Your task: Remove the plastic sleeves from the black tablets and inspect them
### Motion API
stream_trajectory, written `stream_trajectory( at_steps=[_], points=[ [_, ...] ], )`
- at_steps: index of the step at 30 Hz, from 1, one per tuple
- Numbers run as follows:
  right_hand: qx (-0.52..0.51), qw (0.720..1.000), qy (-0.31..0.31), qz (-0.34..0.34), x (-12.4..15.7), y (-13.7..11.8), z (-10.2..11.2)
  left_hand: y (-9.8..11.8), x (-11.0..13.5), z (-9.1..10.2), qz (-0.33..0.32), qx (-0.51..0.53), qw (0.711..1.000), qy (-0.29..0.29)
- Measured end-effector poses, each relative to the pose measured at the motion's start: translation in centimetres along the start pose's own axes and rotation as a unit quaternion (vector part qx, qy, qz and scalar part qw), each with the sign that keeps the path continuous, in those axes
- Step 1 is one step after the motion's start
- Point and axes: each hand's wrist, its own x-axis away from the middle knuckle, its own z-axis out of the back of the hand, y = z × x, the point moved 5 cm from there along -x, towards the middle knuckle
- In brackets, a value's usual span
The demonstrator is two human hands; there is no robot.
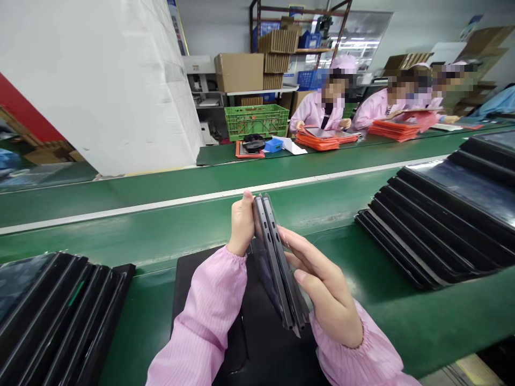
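Note:
Two thin dark tablets (277,262) stand on edge, face to face, with small ports along their upward edges and clear film around them. My left hand (242,222) is closed on their far end from the left, thumb up. Against the right face lies my right hand (322,281), its fingers stretched along the tablet and the thumb near its edge; together the hands hold the pair. Below them a black tray (215,273) rests on the green work surface. The lower ends of the tablets hang over this tray.
Stacked black trays stand at left (60,316) and right (438,230), with film-covered panels on top. A white-edged green ledge (161,206) runs across. Behind it, co-workers (322,110) in pink handle orange-wrapped items (317,140). A green crate (256,122) and a white wrapped stack (132,91) stand further back.

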Motion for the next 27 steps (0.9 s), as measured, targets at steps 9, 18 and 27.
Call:
stream_trajectory(
  at_steps=[9,18,27],
  points=[
    [0.013,1.000,-0.008,0.000,0.2,-0.1,0.3,0.1,0.4,-0.2,0.001,-0.013,1.000,-0.014],
    [0.069,0.997,0.011,0.016,0.8,-0.8,0.7,0.9,1.4,-1.3,-0.012,-0.010,0.998,-0.057],
    [0.112,0.993,0.010,0.031,1.0,-1.4,0.4,1.5,2.6,-2.5,-0.010,0.010,0.993,-0.114]
  ],
)
